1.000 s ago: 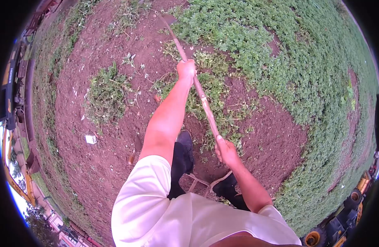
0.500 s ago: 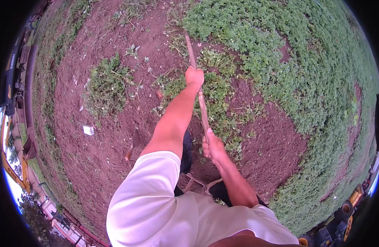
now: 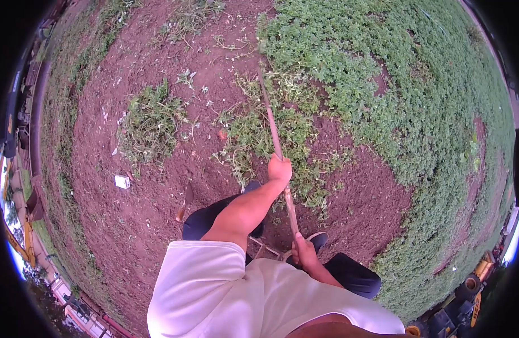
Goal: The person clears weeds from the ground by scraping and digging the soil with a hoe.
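My left hand [image 3: 279,169] is wrapped around a long wooden pole [image 3: 272,121] partway along it. Closer to my body, my right hand [image 3: 305,251] grips the same pole near its lower end. The pole points away from me across a loose pile of uprooted weeds [image 3: 248,132]. Its far end is blurred at the edge of the low green plants [image 3: 338,62], so I cannot make out what head it carries.
A second weed heap [image 3: 151,125] lies on bare soil to the left. Nearer are a small white box [image 3: 122,181] and a blade with a wooden handle [image 3: 181,214]. A low wooden frame [image 3: 265,248] sits between my legs. Yellow machinery [image 3: 474,293] stands at the far right.
Both hands have drawn the pole back toward my body. Its far end has come nearer, and loose weeds beside it have shifted. My knees and a shoe now show more.
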Demonstrator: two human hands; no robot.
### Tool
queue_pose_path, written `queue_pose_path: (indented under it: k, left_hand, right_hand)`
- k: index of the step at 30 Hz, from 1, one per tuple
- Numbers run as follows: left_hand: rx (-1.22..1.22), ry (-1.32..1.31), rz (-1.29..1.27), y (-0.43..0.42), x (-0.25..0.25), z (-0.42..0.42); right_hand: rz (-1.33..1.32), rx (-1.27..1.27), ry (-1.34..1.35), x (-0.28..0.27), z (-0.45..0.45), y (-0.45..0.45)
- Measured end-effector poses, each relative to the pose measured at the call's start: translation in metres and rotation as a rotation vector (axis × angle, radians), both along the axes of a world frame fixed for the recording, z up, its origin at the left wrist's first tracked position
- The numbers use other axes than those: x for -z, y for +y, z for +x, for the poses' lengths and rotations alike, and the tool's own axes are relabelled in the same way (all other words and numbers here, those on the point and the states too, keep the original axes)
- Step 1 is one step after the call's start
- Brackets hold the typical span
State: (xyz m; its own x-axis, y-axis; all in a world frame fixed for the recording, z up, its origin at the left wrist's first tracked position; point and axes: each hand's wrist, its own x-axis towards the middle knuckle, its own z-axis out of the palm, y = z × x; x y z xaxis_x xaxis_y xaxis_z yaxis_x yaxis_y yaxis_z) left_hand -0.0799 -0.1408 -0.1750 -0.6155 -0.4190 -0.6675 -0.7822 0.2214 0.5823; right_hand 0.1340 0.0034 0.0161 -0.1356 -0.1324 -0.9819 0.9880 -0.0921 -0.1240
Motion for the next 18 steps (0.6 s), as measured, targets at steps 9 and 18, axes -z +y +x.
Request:
queue_pose_path:
  k: [9,18]
  left_hand:
    - [-0.021,0.156,0.066,-0.118,0.016,-0.258]
    - [-0.048,0.06,-0.153,-0.072,0.037,-0.081]
  right_hand:
    - [-0.081,0.003,0.35,0.048,-0.214,-0.099]
    - [-0.148,0.074,0.054,0.032,-0.071,-0.051]
